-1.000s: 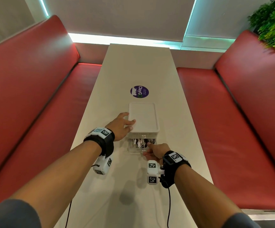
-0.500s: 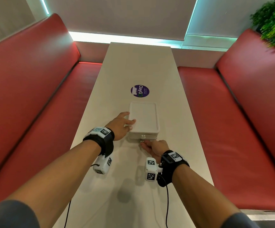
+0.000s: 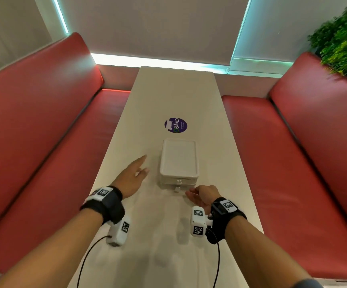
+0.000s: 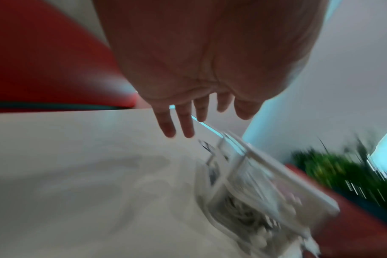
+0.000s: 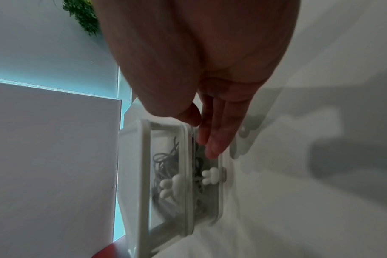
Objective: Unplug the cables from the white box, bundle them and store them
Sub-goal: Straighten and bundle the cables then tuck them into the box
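The small white drawer box (image 3: pixel 178 163) sits mid-worktop (image 3: pixel 168 96), both clear drawers closed over coiled cables (image 5: pixel 166 167). It looks light and slippery: steady the lid, pull a knob. Left hand (image 3: pixel 132 176), at 9 o'clock, is spread and empty; right hand (image 3: pixel 202 195), at 5 o'clock, is relaxed and empty.

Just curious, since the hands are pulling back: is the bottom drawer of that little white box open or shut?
Shut. The bottom drawer sits flush with the drawer above, only its knob sticking out. Cables show through the clear fronts. Neither hand touches it.
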